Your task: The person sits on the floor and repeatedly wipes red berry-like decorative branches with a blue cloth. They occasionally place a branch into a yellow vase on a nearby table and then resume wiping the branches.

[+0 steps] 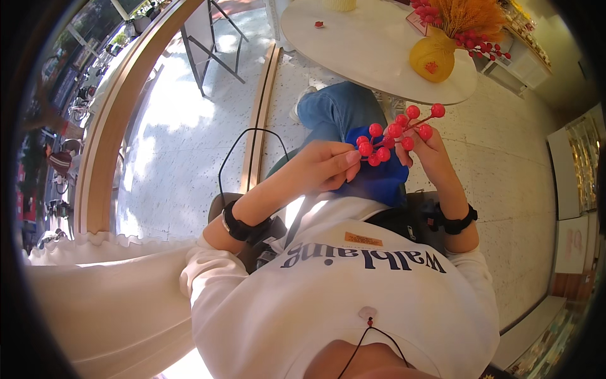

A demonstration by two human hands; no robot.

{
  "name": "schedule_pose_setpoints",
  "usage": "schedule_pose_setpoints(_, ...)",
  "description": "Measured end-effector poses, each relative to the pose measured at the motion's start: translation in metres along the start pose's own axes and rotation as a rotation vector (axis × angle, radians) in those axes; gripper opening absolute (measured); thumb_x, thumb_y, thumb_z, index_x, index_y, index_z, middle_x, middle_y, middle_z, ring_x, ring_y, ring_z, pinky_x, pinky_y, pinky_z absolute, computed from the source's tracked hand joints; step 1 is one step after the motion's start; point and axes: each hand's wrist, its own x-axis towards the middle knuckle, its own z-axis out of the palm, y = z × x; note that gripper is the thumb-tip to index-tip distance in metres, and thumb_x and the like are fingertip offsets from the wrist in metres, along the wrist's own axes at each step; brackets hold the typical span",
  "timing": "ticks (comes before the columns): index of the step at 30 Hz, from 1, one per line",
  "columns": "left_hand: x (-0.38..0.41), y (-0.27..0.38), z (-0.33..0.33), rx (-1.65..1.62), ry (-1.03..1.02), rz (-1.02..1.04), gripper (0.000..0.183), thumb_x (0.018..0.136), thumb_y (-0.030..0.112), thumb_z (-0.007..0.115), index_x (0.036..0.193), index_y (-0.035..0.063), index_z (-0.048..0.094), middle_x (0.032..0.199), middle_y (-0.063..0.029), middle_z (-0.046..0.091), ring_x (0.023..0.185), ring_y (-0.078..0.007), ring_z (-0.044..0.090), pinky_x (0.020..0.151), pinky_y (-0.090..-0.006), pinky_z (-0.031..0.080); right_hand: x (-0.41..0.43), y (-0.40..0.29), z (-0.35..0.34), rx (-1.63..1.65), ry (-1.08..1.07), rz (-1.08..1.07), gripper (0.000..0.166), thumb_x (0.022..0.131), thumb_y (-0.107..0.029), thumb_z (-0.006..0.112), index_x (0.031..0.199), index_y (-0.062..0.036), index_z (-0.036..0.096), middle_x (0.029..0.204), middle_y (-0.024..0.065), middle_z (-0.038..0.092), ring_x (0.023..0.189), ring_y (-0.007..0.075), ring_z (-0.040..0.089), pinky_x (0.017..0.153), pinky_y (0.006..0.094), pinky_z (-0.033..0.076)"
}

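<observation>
A sprig of glossy red artificial berries point(388, 142) is held above my lap, running diagonally up to the right. My left hand point(331, 163) pinches its lower left end between thumb and fingers. Around the upper right part of the sprig, my right hand point(426, 149) has its fingers curled, partly hidden behind the berries. Beneath both hands a bright blue cloth item point(383, 182) lies over my lap and jeans point(341, 104).
Ahead stands a white oval table point(369, 52) with a yellow vase point(432, 57) of dried stalks and red berries and a small red object point(319, 24). A wooden frame point(109, 109) borders the left; a folding sign point(203, 47) stands beyond the floor track point(262, 113). Display shelves point(580, 166) are right.
</observation>
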Motion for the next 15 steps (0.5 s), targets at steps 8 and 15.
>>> schedule_pose_setpoints(8,-0.001,0.001,-0.006,-0.032,0.125,0.136,0.035,0.096,0.031,0.042,0.078,0.0036,0.055,0.049,0.0058,0.035,0.043,-0.0028,0.026,0.043,-0.0193,0.02,-0.011,0.093,-0.032,-1.072,-0.101,0.269,0.031,0.086,-0.032,0.056,0.09,-0.0022,0.056,0.073,0.0141,0.059,0.067,0.0275,0.055,0.06,0.0359,0.043)
schedule_pose_setpoints(15,0.003,0.004,-0.002,-0.002,0.185,0.129,0.038,0.096,0.035,0.039,0.083,0.0034,0.056,0.047,0.0053,0.033,0.041,-0.0028,0.025,0.041,-0.0194,0.02,0.001,0.102,-0.028,-0.787,-0.308,0.364,0.032,0.083,-0.034,0.06,0.083,-0.0021,0.056,0.075,0.0149,0.06,0.069,0.0294,0.057,0.061,0.0381,0.044)
